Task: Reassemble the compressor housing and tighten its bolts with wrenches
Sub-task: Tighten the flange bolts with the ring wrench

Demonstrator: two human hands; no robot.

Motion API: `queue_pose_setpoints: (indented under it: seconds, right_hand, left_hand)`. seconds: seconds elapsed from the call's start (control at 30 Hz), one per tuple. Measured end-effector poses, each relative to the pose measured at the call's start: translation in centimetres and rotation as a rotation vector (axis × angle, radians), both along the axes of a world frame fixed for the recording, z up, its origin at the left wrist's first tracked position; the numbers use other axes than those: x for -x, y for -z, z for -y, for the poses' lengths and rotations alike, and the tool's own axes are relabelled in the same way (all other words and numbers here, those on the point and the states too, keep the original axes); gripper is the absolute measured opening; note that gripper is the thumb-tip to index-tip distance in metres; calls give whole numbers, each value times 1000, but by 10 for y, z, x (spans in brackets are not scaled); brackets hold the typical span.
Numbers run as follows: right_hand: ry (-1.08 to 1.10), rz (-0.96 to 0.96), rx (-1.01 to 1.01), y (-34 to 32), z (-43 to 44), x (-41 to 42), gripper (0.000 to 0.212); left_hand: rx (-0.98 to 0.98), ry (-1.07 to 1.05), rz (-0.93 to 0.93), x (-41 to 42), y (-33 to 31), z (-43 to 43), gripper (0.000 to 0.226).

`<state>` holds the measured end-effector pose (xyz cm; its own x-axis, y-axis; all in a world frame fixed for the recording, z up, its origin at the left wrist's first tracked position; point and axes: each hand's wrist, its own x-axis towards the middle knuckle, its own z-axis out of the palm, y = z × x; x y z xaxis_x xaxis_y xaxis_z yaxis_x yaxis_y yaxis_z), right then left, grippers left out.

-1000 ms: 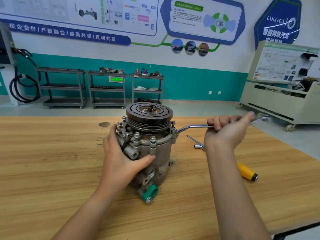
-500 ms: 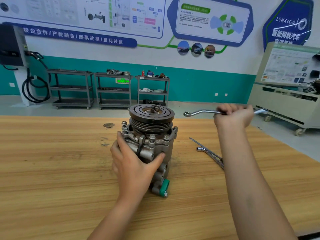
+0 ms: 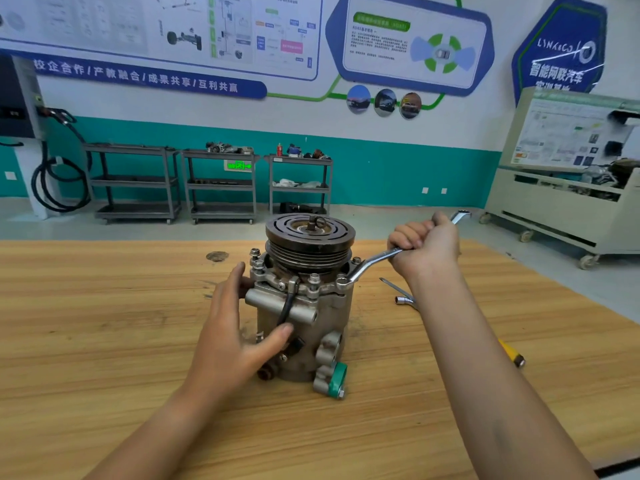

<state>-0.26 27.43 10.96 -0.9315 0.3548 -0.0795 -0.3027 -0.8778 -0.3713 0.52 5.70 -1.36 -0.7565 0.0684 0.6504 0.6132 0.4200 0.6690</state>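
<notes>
Compressor housing is standing upright on the bench, pulley up, its halves already sitting closed and flange bolts standing in their holes; my left grip is lying spread against its side, fingers straight, bracing it. My right grip is clenching the wrench by its shaft, ring end sitting over the right-front bolt; I am judging assembly done, tightening under way, the other bolts possibly yet to get their turn.

Your wrench is bright, polished metal; the compressor housing is dull, grimy cast metal, its grooved pulley darker, matt metal. The green cap looks smooth plastic. The bench is matt, grained wood.
</notes>
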Motion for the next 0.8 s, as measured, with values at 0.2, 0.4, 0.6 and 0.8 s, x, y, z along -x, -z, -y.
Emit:
queue_pose_setpoints:
  seconds: [0.2, 0.4, 0.6, 0.8]
  right_hand:
    - [39, -2, -38, -8, -8, 5, 48]
    - [-25, 41, -142, -11, -1, 16, 49]
    - [-171, 101, -174, -13, 6, 33, 48]
    - [-276, 85, -158, -10, 1, 39, 48]
  left_hand:
    - [-22, 58, -34, -4, 7, 4, 73]
    - [-28, 55, -34, -5, 8, 7, 62]
    - [-55, 43, -61, -4, 12, 7, 55]
    - [-96, 56, -61, -3, 11, 8, 48]
